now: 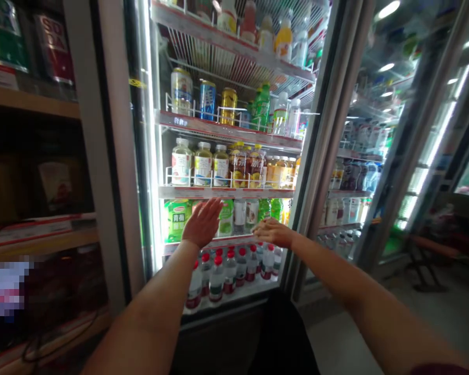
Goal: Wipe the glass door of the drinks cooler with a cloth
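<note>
My left hand [203,224] reaches toward the lower shelf of a lit drinks fridge. Its fingers are stretched out, with nothing in them, in front of a green pack [177,221] and a green-labelled container [225,217]. Farther right, my right hand [274,232] extends with its fingers pointing left and slightly bent, apparently holding nothing. Near its fingertips stand a bottle with a pale label [252,213] and green bottles [276,208]. Whether either hand touches an item, I cannot tell. Below both hands are several red-capped water bottles [217,278].
Shelves above hold tea bottles [182,162], a blue can [207,100], a gold can [229,105] and juice bottles [283,40]. The fridge's metal door frame [328,130] rises at right, beside another drinks fridge. Wooden shelving [31,101] with soda cans is at left.
</note>
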Motion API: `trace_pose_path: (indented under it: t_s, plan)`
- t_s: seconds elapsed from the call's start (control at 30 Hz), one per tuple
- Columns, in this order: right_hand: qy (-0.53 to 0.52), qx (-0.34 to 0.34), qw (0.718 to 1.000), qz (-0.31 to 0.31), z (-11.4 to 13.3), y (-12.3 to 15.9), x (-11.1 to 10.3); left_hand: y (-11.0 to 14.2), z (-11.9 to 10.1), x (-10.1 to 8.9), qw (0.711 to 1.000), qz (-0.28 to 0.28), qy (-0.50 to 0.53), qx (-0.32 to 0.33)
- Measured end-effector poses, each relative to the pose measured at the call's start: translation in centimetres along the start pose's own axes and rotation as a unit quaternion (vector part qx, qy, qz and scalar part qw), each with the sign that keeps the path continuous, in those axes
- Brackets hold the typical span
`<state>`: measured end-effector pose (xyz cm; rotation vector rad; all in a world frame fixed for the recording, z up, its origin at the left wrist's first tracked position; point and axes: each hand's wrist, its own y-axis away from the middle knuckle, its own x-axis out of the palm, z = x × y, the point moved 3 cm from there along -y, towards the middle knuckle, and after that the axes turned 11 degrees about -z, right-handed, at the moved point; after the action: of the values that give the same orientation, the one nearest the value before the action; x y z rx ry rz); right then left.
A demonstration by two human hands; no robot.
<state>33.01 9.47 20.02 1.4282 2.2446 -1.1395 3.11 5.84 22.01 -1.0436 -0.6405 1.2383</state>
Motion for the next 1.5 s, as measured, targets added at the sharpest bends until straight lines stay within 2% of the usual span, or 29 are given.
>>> trace_pose_path:
  t_s: [0.1, 0.2, 0.3, 0.37, 0.43, 0.5, 0.63, 0.7, 0.77, 0.83, 0.93, 1.03, 1.17, 1.23, 1.3, 1.4, 1.5]
  plan:
    - [0.025, 0.035, 0.998, -0.04, -3.8, -2.8, -2.9, 0.0, 0.0, 0.0, 1.0, 0.002, 0.0, 0.002]
    - [0.059, 0.136, 0.986, -0.082, -8.1, -7.1, -5.9, -0.1, 0.0, -0.2, 1.0, 0.002, -0.005, 0.009]
    - [0.083, 0.245, 0.953, -0.155, -11.3, -11.1, -8.1, -0.2, 0.0, -0.3, 1.0, 0.004, -0.006, 0.009]
    - [0.097, 0.293, 0.931, -0.194, -11.9, -13.0, -8.4, -0.1, 0.0, -0.3, 1.0, -0.001, -0.008, 0.009]
    - [0.106, 0.302, 0.925, -0.206, -11.1, -13.9, -7.7, 0.0, 0.1, -0.1, 1.0, -0.009, -0.006, 0.01]
    - [0.107, 0.273, 0.938, -0.186, -8.8, -13.4, -6.0, 0.1, 0.3, 0.1, 1.0, -0.019, 0.004, 0.006]
    - [0.077, 0.157, 0.981, -0.078, -3.2, -9.6, -2.1, 0.4, 0.7, 0.5, 0.999, -0.031, 0.023, -0.005]
    - [0.051, 0.1, 0.993, -0.025, -1.7, -7.9, -1.1, 0.4, 0.8, 0.5, 0.999, -0.029, 0.021, -0.007]
    - [0.028, 0.06, 0.998, 0.002, -1.7, -7.4, -1.2, 0.3, 0.6, 0.4, 1.0, -0.025, 0.012, -0.008]
    - [0.02, 0.06, 0.998, -0.009, -3.2, -8.4, -2.2, 0.3, 0.5, 0.3, 1.0, -0.016, 0.004, -0.01]
    - [0.043, 0.136, 0.986, -0.085, -6.9, -11.5, -4.6, 0.2, 0.3, 0.1, 1.0, -0.005, -0.004, -0.011]
    - [0.068, 0.225, 0.958, -0.166, -10.1, -14.4, -6.5, 0.2, 0.2, -0.1, 1.0, -0.009, -0.02, -0.005]
    - [0.062, 0.3, 0.923, -0.234, -11.7, -16.6, -7.0, 0.3, 0.2, -0.2, 1.0, -0.012, -0.024, 0.001]
    - [0.057, 0.313, 0.915, -0.249, -11.3, -16.8, -6.4, 0.3, 0.1, -0.2, 1.0, -0.006, -0.018, 0.001]
    - [0.053, 0.295, 0.923, -0.24, -10.0, -16.5, -5.4, 0.3, 0.1, -0.3, 1.0, -0.005, -0.015, 0.0]
    - [0.048, 0.247, 0.948, -0.196, -7.0, -14.9, -3.6, 0.3, 0.1, -0.2, 1.0, 0.005, -0.003, -0.01]
    - [0.039, 0.197, 0.971, -0.134, -3.5, -12.0, -1.5, 0.4, 0.2, -0.1, 1.0, 0.014, 0.007, -0.018]
